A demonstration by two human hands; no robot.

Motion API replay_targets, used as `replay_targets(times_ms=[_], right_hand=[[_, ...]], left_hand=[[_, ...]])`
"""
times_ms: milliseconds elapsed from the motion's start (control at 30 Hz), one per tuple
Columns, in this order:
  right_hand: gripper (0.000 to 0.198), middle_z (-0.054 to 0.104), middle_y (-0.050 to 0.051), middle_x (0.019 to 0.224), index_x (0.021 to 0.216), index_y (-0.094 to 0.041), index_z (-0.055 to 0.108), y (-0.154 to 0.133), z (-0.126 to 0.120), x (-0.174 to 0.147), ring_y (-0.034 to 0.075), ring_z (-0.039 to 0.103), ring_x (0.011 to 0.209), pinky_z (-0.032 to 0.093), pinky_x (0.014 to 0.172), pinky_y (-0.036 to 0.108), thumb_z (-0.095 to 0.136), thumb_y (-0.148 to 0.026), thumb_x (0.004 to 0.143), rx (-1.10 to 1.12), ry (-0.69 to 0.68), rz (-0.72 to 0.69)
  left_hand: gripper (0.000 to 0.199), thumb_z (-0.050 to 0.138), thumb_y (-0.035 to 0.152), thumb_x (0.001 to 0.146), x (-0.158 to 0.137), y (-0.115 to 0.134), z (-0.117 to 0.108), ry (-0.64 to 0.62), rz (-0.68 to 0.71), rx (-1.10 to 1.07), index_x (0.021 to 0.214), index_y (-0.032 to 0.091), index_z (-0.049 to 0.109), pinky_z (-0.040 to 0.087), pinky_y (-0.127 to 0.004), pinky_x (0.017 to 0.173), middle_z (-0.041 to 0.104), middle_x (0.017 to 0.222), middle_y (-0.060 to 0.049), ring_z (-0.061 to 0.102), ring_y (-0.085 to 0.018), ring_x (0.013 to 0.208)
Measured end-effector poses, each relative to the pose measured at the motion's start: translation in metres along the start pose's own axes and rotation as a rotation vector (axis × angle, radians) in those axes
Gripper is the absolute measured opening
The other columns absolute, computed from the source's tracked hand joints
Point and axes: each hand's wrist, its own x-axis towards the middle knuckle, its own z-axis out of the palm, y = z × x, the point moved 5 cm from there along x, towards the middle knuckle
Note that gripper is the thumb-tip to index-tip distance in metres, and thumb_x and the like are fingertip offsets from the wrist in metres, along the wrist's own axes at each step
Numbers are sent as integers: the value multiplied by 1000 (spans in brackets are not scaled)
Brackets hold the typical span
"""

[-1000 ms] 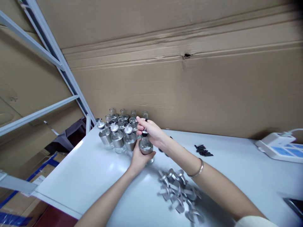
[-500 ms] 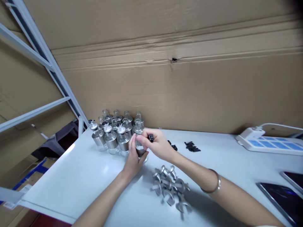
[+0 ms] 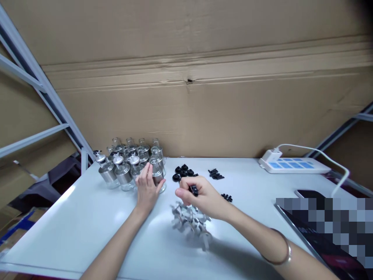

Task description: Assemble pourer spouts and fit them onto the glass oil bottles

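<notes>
Several clear glass bottles with metal bands (image 3: 124, 175) stand grouped on the table at left; the front ones carry metal tops. My left hand (image 3: 148, 186) is around the left side of the rightmost front bottle (image 3: 157, 174), thumb across its front. That bottle stands upright, with no metal top visible on its neck. Right of it, my right hand (image 3: 204, 196) is raised and closed on a small black part (image 3: 194, 190), which peeks out between its fingers. A heap of silvery metal tops (image 3: 192, 223), smeared by motion, lies below that hand.
Round black caps (image 3: 184, 170) lie behind my right hand. Farther right are black strips (image 3: 216, 174) and small black pieces (image 3: 227, 197). A white power strip (image 3: 294, 166) with a cable, and dark-screened devices (image 3: 311, 229), occupy the right side. Cardboard (image 3: 186, 116) walls the back.
The view has shifted right. My right hand has moved away from the bottle's neck, still closed on the black part. My left hand remains at the bottle, its fingers straighter.
</notes>
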Motion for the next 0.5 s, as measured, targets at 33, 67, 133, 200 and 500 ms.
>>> replay_targets(times_ms=[33, 67, 133, 200, 500], right_hand=[[44, 49, -3, 50, 54, -21, 38, 2, -4, -5, 10, 44, 50, 35, 53, 26, 56, -48, 83, 1, 25, 17], [43, 51, -2, 52, 55, -21, 40, 5, -8, -10, 11, 45, 51, 36, 55, 26, 54, -49, 84, 11, 55, 26], [43, 53, -1, 56, 58, -20, 43, 10, -17, -18, 11, 45, 54, 37, 56, 27, 50, -51, 87, 35, 116, 26], [44, 53, 0, 63, 60, -20, 45, 18, -26, -24, 11, 44, 56, 37, 57, 27, 45, -52, 90, 45, 178, 2], [46, 44, -2, 62, 64, -21, 47, 66, -62, -39, 13, 41, 56, 37, 55, 26, 39, -59, 88, -63, 517, -56]], left_hand=[[76, 63, 39, 83, -1, -2, 0, 14, -8, 10, 142, 15, 22, 37, -46, 97, 47, 129, -23, 46, -33, 121], [74, 64, 41, 82, -1, -3, 0, 28, -14, 14, 140, 16, 25, 37, -47, 96, 46, 128, -22, 47, -34, 120], [70, 66, 42, 80, -1, -2, -3, 66, -13, 3, 134, 20, 29, 36, -48, 96, 44, 127, -20, 47, -33, 118], [64, 67, 39, 79, 1, 8, -9, 118, -10, -67, 129, 24, 31, 37, -47, 96, 40, 127, -16, 47, -30, 116], [37, 47, 33, 89, 22, 124, 5, -263, -23, -646, 122, 19, 38, 42, -42, 93, 44, 116, -13, 48, -25, 110]])
